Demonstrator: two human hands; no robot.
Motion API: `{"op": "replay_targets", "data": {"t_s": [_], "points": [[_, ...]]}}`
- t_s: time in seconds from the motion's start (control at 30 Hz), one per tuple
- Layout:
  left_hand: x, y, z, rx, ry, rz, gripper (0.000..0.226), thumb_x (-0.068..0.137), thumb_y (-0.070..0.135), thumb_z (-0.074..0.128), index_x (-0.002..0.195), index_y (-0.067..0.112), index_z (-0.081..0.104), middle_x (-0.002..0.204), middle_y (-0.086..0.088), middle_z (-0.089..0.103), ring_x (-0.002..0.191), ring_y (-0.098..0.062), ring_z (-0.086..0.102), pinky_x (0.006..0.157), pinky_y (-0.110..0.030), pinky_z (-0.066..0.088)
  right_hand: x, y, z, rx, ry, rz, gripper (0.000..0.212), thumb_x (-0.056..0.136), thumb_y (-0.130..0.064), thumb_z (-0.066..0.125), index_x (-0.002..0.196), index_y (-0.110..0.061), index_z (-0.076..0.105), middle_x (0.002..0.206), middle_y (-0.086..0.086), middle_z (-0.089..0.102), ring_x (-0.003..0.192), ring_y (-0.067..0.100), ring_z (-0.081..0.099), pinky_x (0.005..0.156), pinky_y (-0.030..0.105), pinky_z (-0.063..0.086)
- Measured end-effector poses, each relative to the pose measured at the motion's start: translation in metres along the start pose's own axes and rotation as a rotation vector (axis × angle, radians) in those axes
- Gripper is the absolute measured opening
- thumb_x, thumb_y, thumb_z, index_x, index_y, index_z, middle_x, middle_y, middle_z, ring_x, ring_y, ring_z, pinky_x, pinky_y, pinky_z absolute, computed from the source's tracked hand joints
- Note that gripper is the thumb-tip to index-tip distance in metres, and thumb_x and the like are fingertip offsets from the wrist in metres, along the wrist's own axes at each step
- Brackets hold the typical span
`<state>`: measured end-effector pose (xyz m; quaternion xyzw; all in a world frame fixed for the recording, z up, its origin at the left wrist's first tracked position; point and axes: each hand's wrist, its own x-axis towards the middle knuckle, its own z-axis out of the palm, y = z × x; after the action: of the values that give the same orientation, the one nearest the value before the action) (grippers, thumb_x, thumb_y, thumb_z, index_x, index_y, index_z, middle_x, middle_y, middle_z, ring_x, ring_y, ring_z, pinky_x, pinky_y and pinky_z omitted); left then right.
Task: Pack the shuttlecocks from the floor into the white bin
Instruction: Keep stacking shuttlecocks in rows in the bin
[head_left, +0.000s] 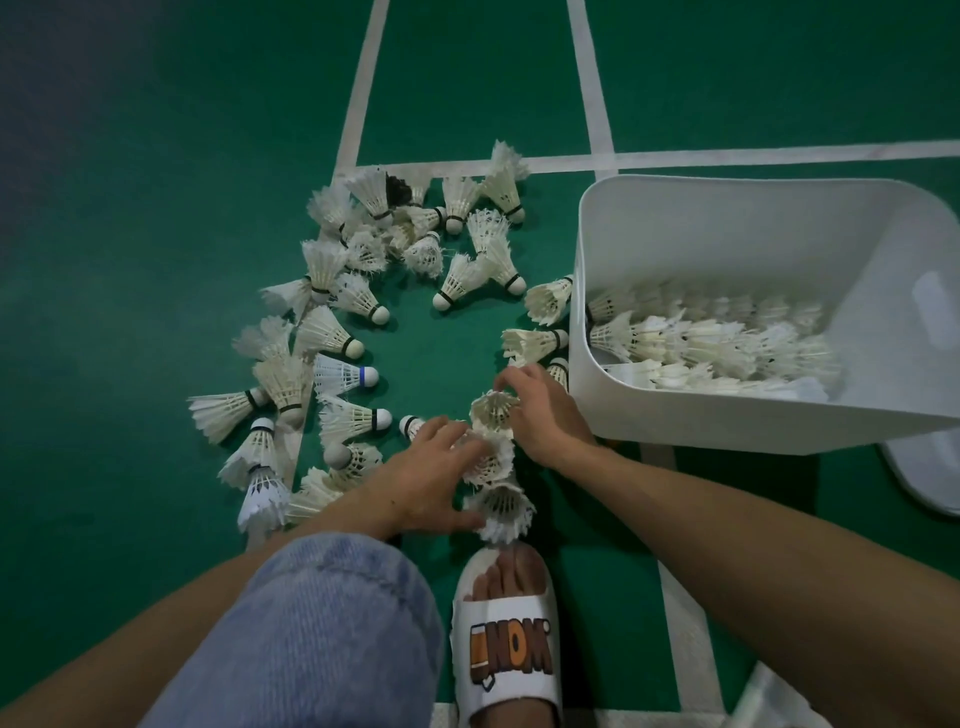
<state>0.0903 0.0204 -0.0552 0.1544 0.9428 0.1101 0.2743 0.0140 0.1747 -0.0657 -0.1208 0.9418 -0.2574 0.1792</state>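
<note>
A: Got a nested stack (488, 460) of at least three down on the floor (156, 208), just ahead of the slipper (506, 639). Held from both sides: cupped over the middle by the left hand (431, 473), fingers spread and curved, thumb down by the near cone; pinched at the far cone's skirt by the right hand (540, 421), fingertips curled over the feather rim.

B: Looks loosely nested, tbh. Could fan apart on the lift if squeezed at one end only.

A: Agreed. Also risks crushing feathers w/ too hard a pinch (frayed on several nearby, by the look).

B: And the white bin (701, 421)?

A: Sits just to the right, mouth open toward the camera, part-filled w/ packed rows (717, 348) laid lengthwise. Leaves little slack at the near wall, so might snag the rim going in, or knock those rows askew.

B: Worth watching the loose shuttlecocks (332, 291) too: ringed round the left and far side, a few right against the bin wall. Easy to sweep w/ a forearm en route.

A: Yep. Can't confirm a proper seating of the near cone, either; may just drop off mid-carry. Better to support from underneath, imo.
</note>
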Motion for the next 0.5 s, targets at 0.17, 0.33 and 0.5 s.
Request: {"op": "replay_targets", "data": {"t_s": [0.17, 0.33, 0.5], "points": [[0.007, 0.012, 0.01, 0.008, 0.165, -0.085, 0.05, 0.08, 0.035, 0.066, 0.126, 0.025, 0.052, 0.138, -0.003, 0.038, 0.134, -0.027, 0.021, 0.11, -0.041, 0.031, -0.005, -0.002, -0.006, 0.116, 0.026, 0.023, 0.028, 0.095, -0.004, 0.048, 0.117, -0.019, 0.055, 0.122, 0.001, 0.052, 0.098, 0.018, 0.051, 0.082, 0.03, 0.043], [0.008, 0.001, 0.012, -0.012, 0.289, -0.097, 0.032, 0.086, 0.01, 0.061, 0.116, 0.02, 0.065, 0.125, 0.0, 0.047, 0.126, -0.022, 0.034, 0.104, -0.029, 0.03, -0.01, -0.011, -0.015, 0.227, 0.055, 0.033, 0.03, 0.094, -0.001, 0.048, 0.118, -0.018, 0.056, 0.121, 0.001, 0.054, 0.097, 0.017, 0.051, 0.082, 0.028, 0.043], [-0.002, -0.014, -0.014, -0.16, 0.384, -0.053, 0.028, 0.076, 0.002, 0.071, 0.102, 0.011, 0.073, 0.121, -0.01, 0.056, 0.114, -0.029, 0.049, 0.097, -0.03, 0.036, -0.014, -0.025, -0.024, 0.28, 0.119, -0.067, 0.039, 0.093, 0.003, 0.044, 0.124, -0.02, 0.05, 0.122, 0.002, 0.052, 0.099, 0.019, 0.051, 0.085, 0.036, 0.048]]}}
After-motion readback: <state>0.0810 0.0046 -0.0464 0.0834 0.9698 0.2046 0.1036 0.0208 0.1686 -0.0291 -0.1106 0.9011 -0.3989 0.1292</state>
